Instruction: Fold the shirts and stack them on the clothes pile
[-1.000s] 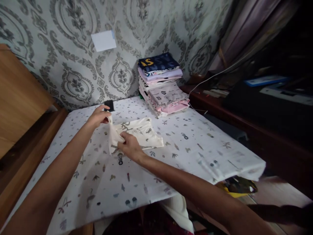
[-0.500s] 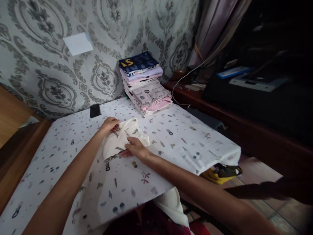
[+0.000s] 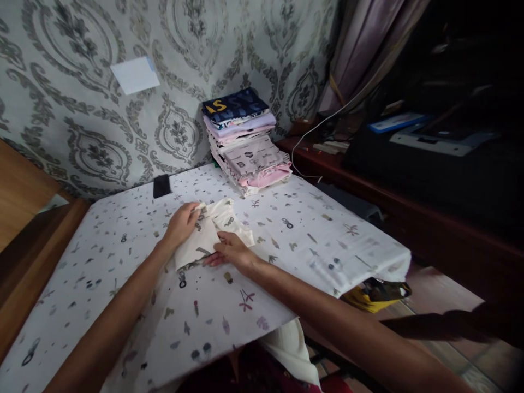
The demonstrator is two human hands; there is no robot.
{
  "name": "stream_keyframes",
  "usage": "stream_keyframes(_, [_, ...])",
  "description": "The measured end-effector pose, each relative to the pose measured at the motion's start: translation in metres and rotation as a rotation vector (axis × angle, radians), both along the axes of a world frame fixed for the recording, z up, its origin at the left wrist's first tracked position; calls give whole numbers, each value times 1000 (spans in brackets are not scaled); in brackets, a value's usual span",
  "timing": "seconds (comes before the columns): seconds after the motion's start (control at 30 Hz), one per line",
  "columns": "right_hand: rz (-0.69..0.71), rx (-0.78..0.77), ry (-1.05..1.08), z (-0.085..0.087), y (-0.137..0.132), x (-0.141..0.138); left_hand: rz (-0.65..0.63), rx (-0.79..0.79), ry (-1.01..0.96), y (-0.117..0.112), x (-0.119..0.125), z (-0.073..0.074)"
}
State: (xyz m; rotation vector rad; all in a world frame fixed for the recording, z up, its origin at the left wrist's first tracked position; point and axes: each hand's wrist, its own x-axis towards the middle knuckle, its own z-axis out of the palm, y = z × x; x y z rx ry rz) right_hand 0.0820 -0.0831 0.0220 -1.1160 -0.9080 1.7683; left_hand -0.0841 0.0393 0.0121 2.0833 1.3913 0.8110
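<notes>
A small cream shirt (image 3: pixel 190 245) with dark printed motifs lies partly folded on the cloth-covered table (image 3: pixel 311 229). My left hand (image 3: pixel 183 222) is at its upper left edge, the fingers and thumb closed on the fabric. At the lower right side, my right hand (image 3: pixel 233 254) pinches the shirt, thumb on top and fingers partly hidden under the lower edge. Beyond both hands stands a stack of folded clothes (image 3: pixel 256 156), with a navy piece with yellow lettering on top.
A dark phone-like slab (image 3: pixel 161 186) lies near the wall. White paper (image 3: pixel 135 75) is on the wallpaper. A white cable (image 3: pixel 305 134) runs down to the dark red furniture (image 3: pixel 409 210) at right. Cream cloth (image 3: pixel 292 349) hangs at the table's front edge. Wooden furniture (image 3: pixel 28 191) borders the left.
My left hand has turned and settled lower over the shirt's left part, its fingers less curled at the edge. My right hand keeps its hold. The whole view has shifted slightly.
</notes>
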Motion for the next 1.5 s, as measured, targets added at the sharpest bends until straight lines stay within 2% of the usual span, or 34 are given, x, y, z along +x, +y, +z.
stream_keyframes(0.1, [20, -4, -8, -3, 2, 0, -109, 160, 312, -14, -5, -20])
stream_keyframes(0.17, [25, -11, -6, -5, 4, -1, -130, 184, 457, -17, -6, -30])
stream_keyframes(0.23, [29, -18, -9, -6, 4, -3, -139, 181, 509, -17, -6, -33])
stream_keyframes(0.37, [68, -19, -127, 0, 0, 2, -150, 156, 500, -18, -7, -27])
stream_keyframes(0.43, [96, 49, -381, 7, -2, 9, -139, 136, 472, -19, -11, -25])
stream_keyframes(0.57, [-7, 459, -1142, 29, 10, 14, -57, 149, 387, -13, -28, -25])
stream_keyframes(0.63, [5, 619, -1302, 36, 25, 2, -15, 161, 335, -2, -37, -26])
stream_keyframes(0.7, [116, 743, -1344, 36, 43, -16, 19, 169, 303, 13, -46, -24])
stream_keyframes(0.77, [197, 815, -1387, 27, 60, -33, 32, 163, 296, 29, -53, -19])
stream_keyframes(0.87, [225, 763, -1434, 4, 77, -45, 17, 139, 290, 48, -58, -13])
stream_keyframes(0.97, [215, 725, -1421, -18, 85, -44, -7, 146, 285, 54, -60, -13])
stream_keyframes(1.07, [193, 740, -1382, -28, 88, -42, -4, 174, 301, 52, -62, -18])
stream_keyframes(1.2, [162, 756, -1310, -31, 89, -42, 63, 211, 367, 55, -63, -23])
stream_keyframes(1.33, [161, 753, -1285, -30, 89, -42, 121, 239, 426, 57, -61, -17])
stream_keyframes(1.43, [169, 753, -1280, -29, 87, -42, 138, 270, 439, 39, -58, -10])
stream_keyframes(1.5, [176, 755, -1279, -28, 86, -41, 94, 298, 438, 12, -56, -12])
